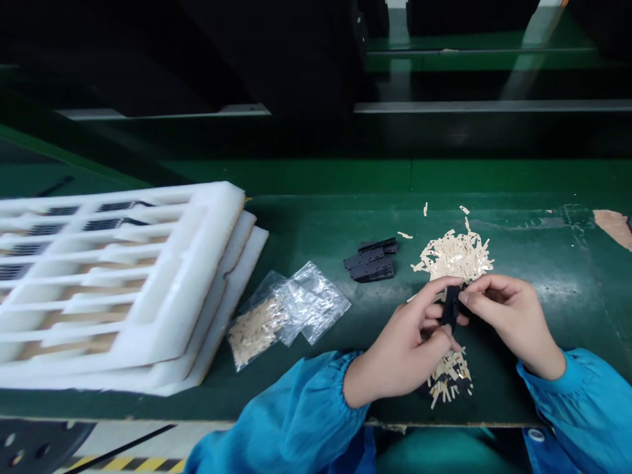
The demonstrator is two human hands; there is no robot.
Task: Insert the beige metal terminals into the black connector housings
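My left hand (407,345) is closed around a small black plastic part (451,307), which it holds up over the bench between thumb and fingers. The thumb and forefinger of my right hand (511,316) pinch together at the upper right edge of that part; what lies between those fingertips is too small to make out. Just behind the hands is a heap of small cream-coloured strips (457,253). A smaller pile of strips (447,385), with some dark bits among them, lies below my left hand. Several flat black plastic parts (371,261) are stacked to the left.
Clear plastic bags (316,299) lie left of the hands, one bag (257,332) holding cream strips. Stacked white foam trays (168,309) with black parts in some slots fill the left side. A torn brown piece (613,227) lies at the right on the green bench (306,227).
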